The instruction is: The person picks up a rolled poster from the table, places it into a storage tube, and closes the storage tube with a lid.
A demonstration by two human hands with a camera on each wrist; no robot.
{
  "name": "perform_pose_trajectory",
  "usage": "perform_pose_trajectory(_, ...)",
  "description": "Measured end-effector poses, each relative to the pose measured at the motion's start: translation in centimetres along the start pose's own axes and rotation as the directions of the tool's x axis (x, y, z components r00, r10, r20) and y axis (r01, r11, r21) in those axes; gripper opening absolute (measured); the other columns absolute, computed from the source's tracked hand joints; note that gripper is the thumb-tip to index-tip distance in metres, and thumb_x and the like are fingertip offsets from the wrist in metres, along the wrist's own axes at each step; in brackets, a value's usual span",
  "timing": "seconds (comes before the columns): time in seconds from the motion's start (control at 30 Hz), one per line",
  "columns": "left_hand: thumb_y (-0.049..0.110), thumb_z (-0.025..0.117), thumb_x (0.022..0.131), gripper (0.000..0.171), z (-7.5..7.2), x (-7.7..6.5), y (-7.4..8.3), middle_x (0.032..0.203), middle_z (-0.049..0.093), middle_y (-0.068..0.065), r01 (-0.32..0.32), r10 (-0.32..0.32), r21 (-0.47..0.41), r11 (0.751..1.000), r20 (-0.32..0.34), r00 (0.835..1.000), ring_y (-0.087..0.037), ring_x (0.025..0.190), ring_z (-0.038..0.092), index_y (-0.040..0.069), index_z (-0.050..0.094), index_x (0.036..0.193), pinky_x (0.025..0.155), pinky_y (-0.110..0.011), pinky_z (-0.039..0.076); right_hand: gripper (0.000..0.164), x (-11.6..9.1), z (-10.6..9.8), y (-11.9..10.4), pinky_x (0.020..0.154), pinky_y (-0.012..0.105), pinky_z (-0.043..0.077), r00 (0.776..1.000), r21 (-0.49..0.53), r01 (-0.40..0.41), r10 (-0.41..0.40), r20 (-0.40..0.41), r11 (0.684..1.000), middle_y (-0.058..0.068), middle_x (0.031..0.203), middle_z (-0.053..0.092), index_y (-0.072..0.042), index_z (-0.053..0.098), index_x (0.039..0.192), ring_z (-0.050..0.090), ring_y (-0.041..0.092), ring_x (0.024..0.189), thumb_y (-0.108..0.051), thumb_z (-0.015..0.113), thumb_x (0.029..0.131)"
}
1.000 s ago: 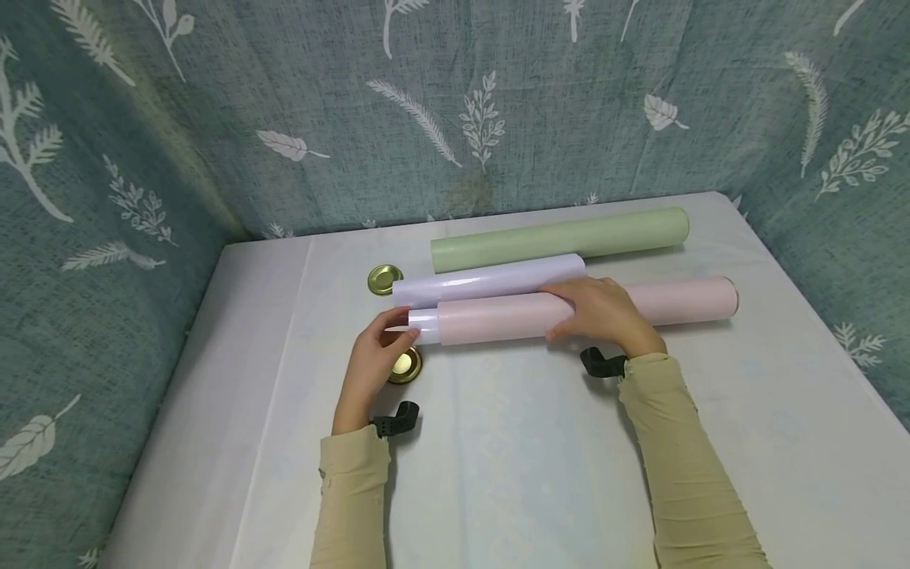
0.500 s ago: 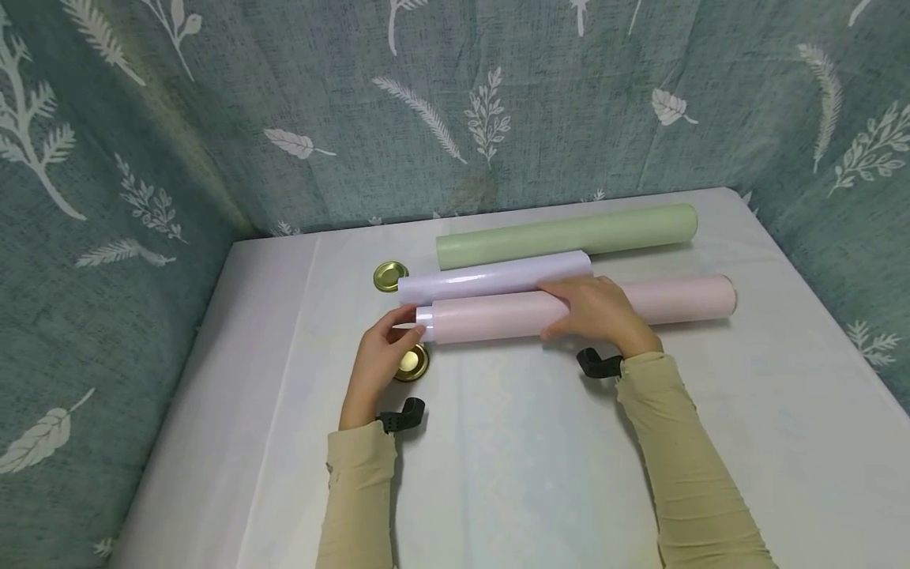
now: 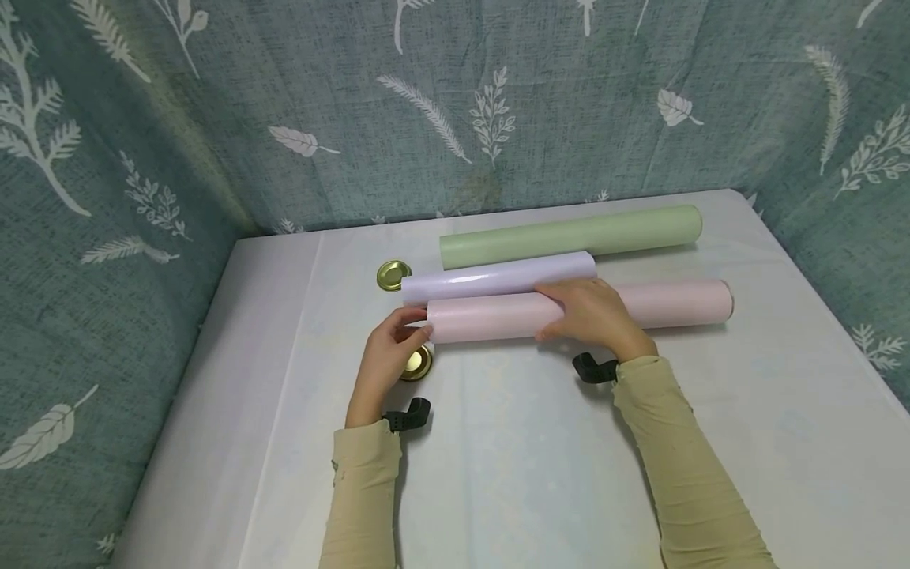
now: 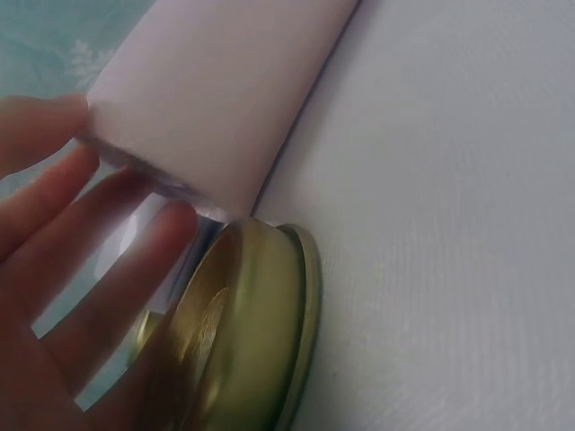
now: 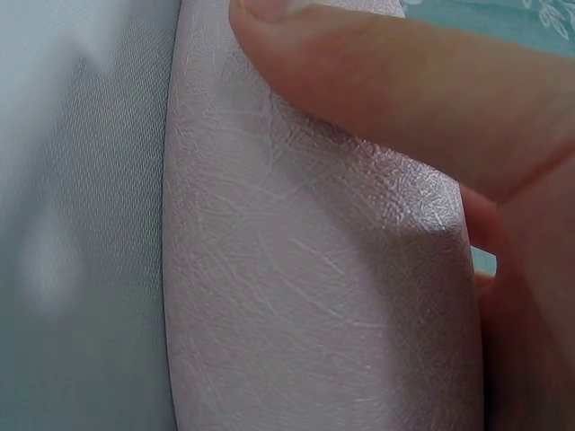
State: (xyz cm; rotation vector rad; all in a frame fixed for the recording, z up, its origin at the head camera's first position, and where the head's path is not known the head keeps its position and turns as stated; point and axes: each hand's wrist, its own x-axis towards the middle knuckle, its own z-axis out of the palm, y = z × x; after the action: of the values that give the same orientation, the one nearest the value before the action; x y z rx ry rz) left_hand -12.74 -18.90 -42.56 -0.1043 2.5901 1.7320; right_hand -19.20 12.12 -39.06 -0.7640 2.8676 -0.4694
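A long pink tube (image 3: 490, 318) lies crosswise on the table. My right hand (image 3: 593, 312) grips it around the middle, thumb in front and fingers over the top; in the right wrist view the thumb presses its textured surface (image 5: 278, 269). At the tube's left end, my left hand (image 3: 391, 348) touches the rim with extended fingertips. In the left wrist view, those fingers (image 4: 117, 278) spread across the tube's end. A gold metal lid (image 4: 260, 323) stands out just below them, partly behind the left hand in the head view. The inside of the tube is hidden.
Behind the pink tube lies a glossy lilac roll (image 3: 498, 276), and behind that a green tube (image 3: 569, 235). Another gold lid (image 3: 393, 274) rests by the lilac roll's left end. A patterned curtain (image 3: 355, 111) borders the white table (image 3: 526, 474).
A pale glossy roll that stuck out of the pink tube's left end has slid inside, out of sight. My left hand has followed it rightward to the rim; my right hand keeps its grip.
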Motion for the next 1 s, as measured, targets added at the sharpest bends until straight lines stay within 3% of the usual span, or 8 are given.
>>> perform_pose_trajectory(0.63, 0.044, 0.059, 0.082, 0.035, 0.1, -0.4, 0.0, 0.106, 0.062, 0.004, 0.023, -0.024, 0.029, 0.999, 0.036, 0.999, -0.01, 0.1, 0.055, 0.023, 0.059, 0.11, 0.087, -0.034, 0.042, 0.078, -0.1, 0.2, -0.3, 0.092, 0.049, 0.028, 1.0, -0.011, 0.012, -0.012, -0.012, 1.0, 0.002, 0.128, 0.05, -0.027, 0.046, 0.13, 0.043, 0.024, 0.117, -0.055, 0.072, 0.062)
perform_pose_trajectory(0.87, 0.041, 0.058, 0.084, 0.031, -0.7, -0.4, -0.1, 0.112, 0.057, 0.006, -0.035, 0.035, 0.022, 0.999, -0.008, 0.999, -0.012, 0.107, 0.051, 0.021, 0.06, 0.109, 0.091, -0.034, 0.04, 0.079, 0.0, 0.1, -0.2, 0.091, 0.049, 0.028, 1.0, -0.004, 0.019, -0.019, -0.006, 1.0, 0.003, 0.128, 0.05, -0.026, 0.046, 0.131, 0.043, 0.024, 0.118, -0.055, 0.073, 0.062)
perform_pose_trajectory(1.0, 0.05, 0.058, 0.081, 0.04, -1.2, -0.5, 0.0, 0.114, 0.055, 0.005, 0.003, -0.002, 0.099, 0.995, -0.013, 1.0, -0.015, 0.105, 0.052, 0.025, 0.058, 0.111, 0.089, -0.037, 0.041, 0.078, -0.1, -0.1, -0.2, 0.093, 0.049, 0.027, 1.0, 0.003, 0.01, -0.01, -0.002, 1.0, 0.002, 0.128, 0.049, -0.027, 0.046, 0.131, 0.042, 0.023, 0.118, -0.055, 0.072, 0.062)
